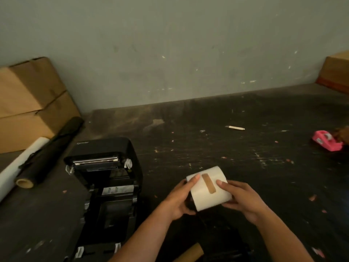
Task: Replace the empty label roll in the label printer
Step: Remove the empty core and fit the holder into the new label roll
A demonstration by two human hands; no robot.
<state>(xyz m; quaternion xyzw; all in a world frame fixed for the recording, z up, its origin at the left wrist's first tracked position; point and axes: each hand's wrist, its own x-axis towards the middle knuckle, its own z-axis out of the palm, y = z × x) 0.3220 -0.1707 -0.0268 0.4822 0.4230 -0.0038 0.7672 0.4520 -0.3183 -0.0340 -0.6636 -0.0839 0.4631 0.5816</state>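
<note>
**New roll held beside the open printer**

The dark table (217, 118) carries the label printer (105, 188), its lid raised. Right of the printer, the white label roll (208, 188), sealed with a brown tape strip (208, 183), sits between both hands. The left hand (177, 200) clasps its left end; the right hand (239, 197) grips its right end. A cardboard core (190, 254) lies right of the printer, nearer the person.

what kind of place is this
Probably a packing or shipping workspace: an open label printer on a scuffed dark worktable, stacked cardboard boxes against the wall, and a pink tape dispenser.
</note>
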